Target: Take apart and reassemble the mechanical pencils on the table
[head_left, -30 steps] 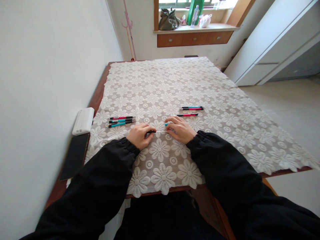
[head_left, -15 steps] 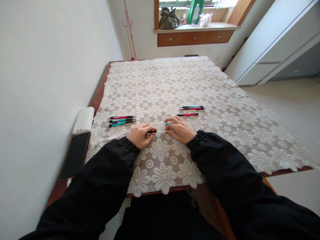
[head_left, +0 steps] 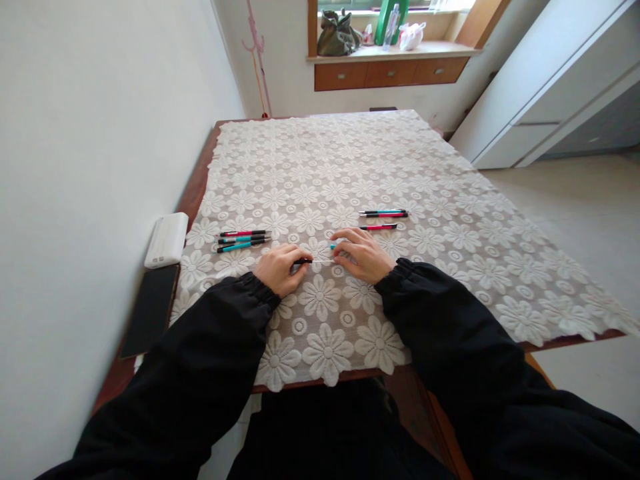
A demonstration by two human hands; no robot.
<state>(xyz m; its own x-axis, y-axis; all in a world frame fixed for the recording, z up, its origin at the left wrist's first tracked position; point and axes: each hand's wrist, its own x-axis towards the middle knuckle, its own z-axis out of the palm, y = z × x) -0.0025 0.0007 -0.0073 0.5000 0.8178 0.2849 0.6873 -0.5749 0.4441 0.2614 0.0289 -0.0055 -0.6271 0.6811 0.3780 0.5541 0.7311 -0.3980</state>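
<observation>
Low over the lace-covered table, my left hand (head_left: pixel 283 268) is closed in a pinch round the black part of a pen (head_left: pixel 303 261). From it a thin white refill (head_left: pixel 323 261) reaches across to the fingertips of my right hand (head_left: pixel 364 256). A small teal pen part (head_left: pixel 333 247) pokes out from the curled fingers of that hand; the rest of it is hidden. Beyond my left hand lie a red-and-black pen (head_left: pixel 243 233) and two teal-and-black pens (head_left: pixel 243 246). Past my right hand are a red pen (head_left: pixel 380 227) and a close pair of pens (head_left: pixel 384 213).
A white power bank (head_left: pixel 167 240) and a dark phone-like slab (head_left: pixel 150 311) lie along the left edge by the wall. The lace tablecloth (head_left: pixel 310 160) spreads over the table. A bag (head_left: pixel 336 33) and a bottle (head_left: pixel 391 28) stand on the windowsill.
My right hand has shifted very slightly to the right, with a little more of the white refill showing between the hands. My left hand stays almost still.
</observation>
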